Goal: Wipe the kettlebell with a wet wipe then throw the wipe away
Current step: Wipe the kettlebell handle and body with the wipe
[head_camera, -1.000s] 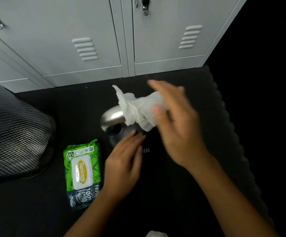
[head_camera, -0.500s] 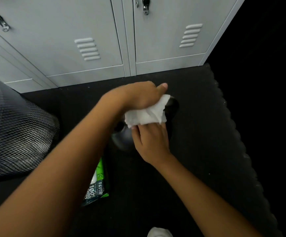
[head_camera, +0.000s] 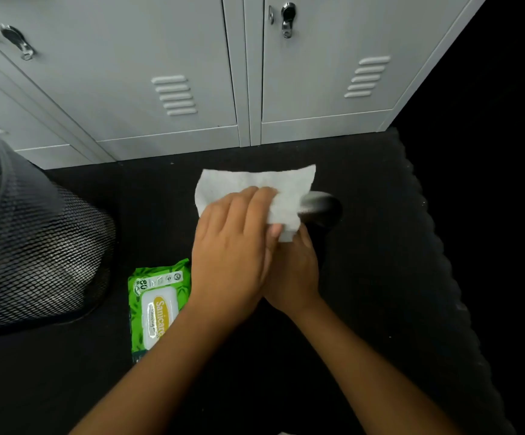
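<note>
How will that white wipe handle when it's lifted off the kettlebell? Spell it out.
Probably floppy: the wipe bunches and creases where the left hand pinches it. Likely very light, since it looks like one thin sheet. As a wet wipe, it may cling to the shiny kettlebell rather than slide freely.

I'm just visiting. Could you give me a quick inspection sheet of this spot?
Surface: black mat.
Job's things: wipe draped over kettlebell; mesh bin at left.
Clutter: wipes pack on the mat.
Hands: left hand holds the wipe; right hand partly beneath it, grip unclear.
Cables: nothing seen.
Surroundings: grey lockers behind.
</note>
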`<action>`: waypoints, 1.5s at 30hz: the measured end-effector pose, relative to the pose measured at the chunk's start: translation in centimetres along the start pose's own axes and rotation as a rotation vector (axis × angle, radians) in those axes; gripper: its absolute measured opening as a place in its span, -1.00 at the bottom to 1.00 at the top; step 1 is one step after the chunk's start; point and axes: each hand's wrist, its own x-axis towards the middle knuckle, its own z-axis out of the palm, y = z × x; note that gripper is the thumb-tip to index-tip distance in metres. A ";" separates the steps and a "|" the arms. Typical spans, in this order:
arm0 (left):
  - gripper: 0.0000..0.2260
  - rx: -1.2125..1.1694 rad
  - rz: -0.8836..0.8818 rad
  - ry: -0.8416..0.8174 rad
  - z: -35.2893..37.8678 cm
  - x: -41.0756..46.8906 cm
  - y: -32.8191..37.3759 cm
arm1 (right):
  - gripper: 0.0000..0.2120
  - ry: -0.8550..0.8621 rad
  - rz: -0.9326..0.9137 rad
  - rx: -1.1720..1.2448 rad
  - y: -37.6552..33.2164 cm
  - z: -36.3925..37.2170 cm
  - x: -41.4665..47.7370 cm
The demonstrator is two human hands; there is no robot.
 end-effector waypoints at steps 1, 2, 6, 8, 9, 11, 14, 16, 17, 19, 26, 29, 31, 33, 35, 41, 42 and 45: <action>-0.65 -0.037 -0.048 -0.016 -0.3 0.4 -0.1 | -0.62 -0.002 0.004 -0.001 0.1 0.1 -0.1; -0.63 -0.060 -0.112 -0.050 -0.8 1.0 -0.1 | -0.66 0.023 -0.001 0.000 0.3 0.1 -0.3; -0.56 -0.247 -0.392 -0.501 -3.0 6.3 -1.2 | -0.61 0.212 -0.018 0.083 0.1 0.0 -0.5; -0.66 -0.280 -0.429 -0.673 -2.8 8.2 -1.5 | -0.54 0.321 0.030 0.150 0.1 0.1 -0.3; -0.67 -0.234 -0.375 -0.601 -2.6 7.8 -1.3 | -0.55 0.302 0.043 0.184 0.2 0.3 -0.3; -0.65 -0.064 -0.131 -0.390 -1.8 5.5 -0.2 | -0.63 0.146 0.034 0.116 0.3 0.5 -0.5; -0.67 -0.171 -0.012 -0.057 -1.0 0.7 -0.4 | -0.53 0.028 0.049 0.082 0.4 0.4 -0.4; -0.66 -0.362 -0.042 0.007 0.0 -1.5 -2.0 | -0.54 0.122 0.035 0.157 0.3 0.1 -0.3; -0.68 -0.529 -0.134 0.006 0.5 -2.2 -3.0 | -0.57 0.170 0.011 0.194 0.4 0.1 -0.3; -0.72 -0.878 -0.422 -0.015 1.4 -2.8 -4.1 | -0.63 0.190 -0.040 0.181 0.4 0.1 -0.3; -0.62 -0.579 -0.220 -0.065 -0.5 0.7 -3.4 | -0.66 0.046 -0.030 0.082 0.4 -0.2 -0.1; -0.70 -0.638 -0.106 0.001 -0.2 -1.0 -3.3 | -0.68 0.033 -0.021 0.074 0.3 -0.3 -0.2; -0.66 -0.915 -0.406 0.001 0.2 -1.2 -3.5 | -0.68 0.036 -0.023 0.055 0.3 -0.3 -0.1; -0.62 -1.118 -0.772 -0.084 0.8 -0.3 -4.5 | -0.68 0.047 -0.027 0.051 0.3 -0.2 -0.2; -0.69 -1.090 -0.812 -0.282 0.3 1.5 -5.5 | -0.69 0.063 -0.017 0.057 0.2 -0.2 -0.2; -0.69 -0.877 -0.443 -0.369 -2.6 3.1 -3.6 | -0.63 0.035 0.009 0.048 0.2 0.0 -0.4; -0.66 -0.851 -0.351 -0.276 -2.1 1.9 -3.7 | -0.65 0.032 0.003 0.049 0.2 -0.1 -0.3; -0.71 -0.888 -0.288 -0.089 -0.5 -2.5 -3.6 | -0.71 0.070 -0.022 0.045 0.2 -0.2 -0.2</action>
